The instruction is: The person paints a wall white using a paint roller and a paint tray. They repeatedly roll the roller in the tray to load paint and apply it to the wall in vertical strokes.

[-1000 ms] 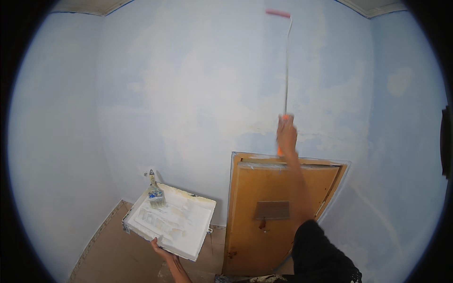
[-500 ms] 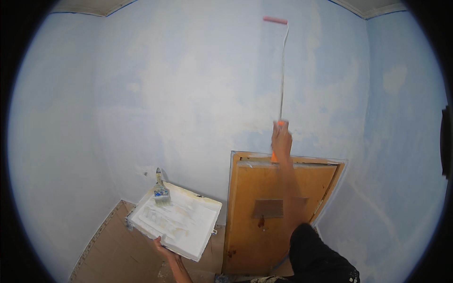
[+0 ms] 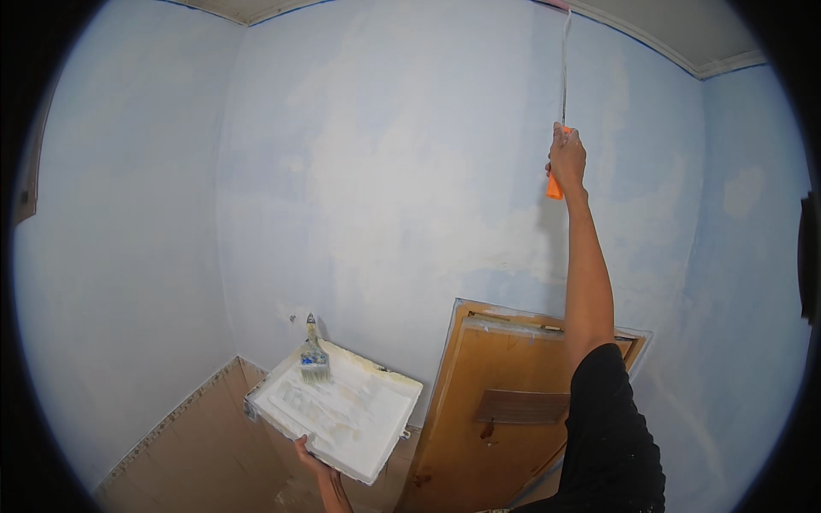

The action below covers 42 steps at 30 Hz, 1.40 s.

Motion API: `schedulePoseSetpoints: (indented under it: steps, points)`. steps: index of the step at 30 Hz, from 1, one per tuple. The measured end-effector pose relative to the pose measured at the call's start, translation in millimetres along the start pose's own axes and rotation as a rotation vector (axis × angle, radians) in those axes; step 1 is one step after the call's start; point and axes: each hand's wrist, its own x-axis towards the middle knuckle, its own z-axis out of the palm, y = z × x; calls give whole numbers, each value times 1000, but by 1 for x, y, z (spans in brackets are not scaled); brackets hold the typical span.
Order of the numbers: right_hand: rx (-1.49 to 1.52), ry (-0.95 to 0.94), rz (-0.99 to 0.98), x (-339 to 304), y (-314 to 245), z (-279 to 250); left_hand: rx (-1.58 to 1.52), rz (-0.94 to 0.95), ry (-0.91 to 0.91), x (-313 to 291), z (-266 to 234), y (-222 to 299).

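My right hand [image 3: 568, 161] is raised high and wrapped round the orange handle of a paint roller [image 3: 564, 73]. The long thin rod of the roller runs up the wall, and its pinkish sleeve is at the wall's top, by the ceiling edge; only part of it shows. Low on the left, my left hand [image 3: 313, 460] holds a white paint tray [image 3: 389, 427] from below by its near edge, thumb at the rim and the other fingers hidden underneath. A paintbrush [image 3: 313, 355] with a worn handle and blue marks rests on the tray's far left side, bristles on the paint-smeared surface.
Ahead stands a patchy light blue and white wall [image 3: 385, 197]. Below it to the right is a wooden door [image 3: 505, 436] with a brown plate. Beige tiles [image 3: 188, 436] line the lower left wall. A pale ceiling trim [image 3: 676, 56] runs along the top.
My right hand has pushed the roller up the wall to the ceiling edge, with the arm now stretched out. The view has shifted; the tray and brush stay in place on my left hand.
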Motion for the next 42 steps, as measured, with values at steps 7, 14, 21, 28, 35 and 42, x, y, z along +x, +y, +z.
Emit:
schedulePoseSetpoints:
  steps: [7,14,21,28,35,42]
  points:
    - [-209,27,52,18,46,18,-14,-42,21,-1,9,-28]
    - [-242,-24,33,-60,121,45,-34,15,-5,13,5,-56]
    - [-232,-64,82,-273,212,55,-5,23,-93,25,-22,-67]
    - [-265,-89,147,-433,257,56,-29,10,-51,29,-15,-72]
    - [-94,-203,231,-418,231,56,21,11,-43,31,-18,-61]
    - [-235,-46,11,-209,147,83,-18,34,-43,48,-10,-41]
